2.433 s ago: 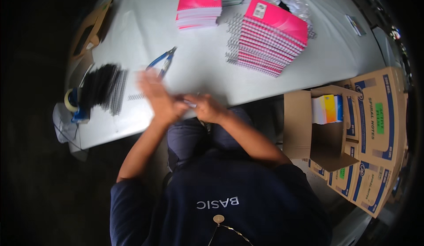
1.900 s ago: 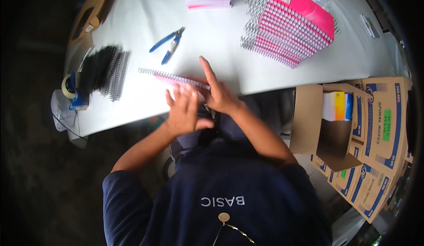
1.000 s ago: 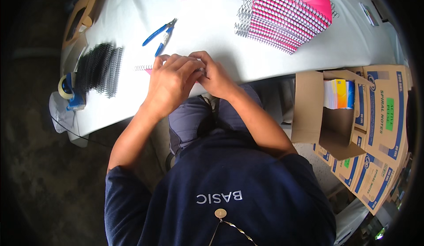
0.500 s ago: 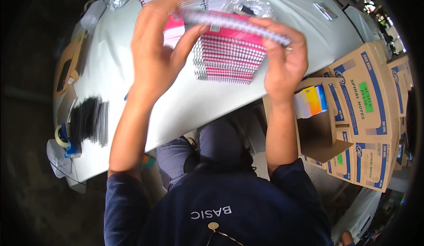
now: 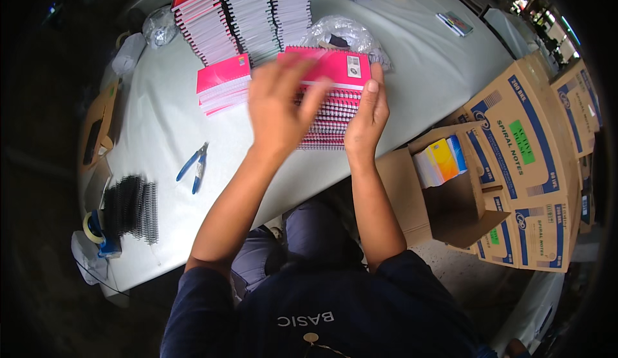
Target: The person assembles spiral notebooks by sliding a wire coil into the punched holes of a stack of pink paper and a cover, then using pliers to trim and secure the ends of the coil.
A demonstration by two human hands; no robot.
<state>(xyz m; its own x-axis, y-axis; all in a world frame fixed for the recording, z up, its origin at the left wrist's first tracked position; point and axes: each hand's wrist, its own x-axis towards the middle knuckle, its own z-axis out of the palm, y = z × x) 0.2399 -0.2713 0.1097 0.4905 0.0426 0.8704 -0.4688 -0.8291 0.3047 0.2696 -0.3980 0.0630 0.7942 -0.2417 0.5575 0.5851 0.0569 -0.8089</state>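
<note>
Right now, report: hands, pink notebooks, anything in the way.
Pink spiral notebook stack: left hand open, blurred, over its left side; right hand at its right edge. Clear plastic bag close behind. Pliers apart, off left.

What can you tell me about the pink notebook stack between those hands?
The pink notebook stack stands on a pale table. Rows of wire-like coils show on the side facing the person. Its top cover looks smooth and bears a white label. The right hand is against its right edge; the blurred left hand overlaps its left side, contact unclear.
</note>
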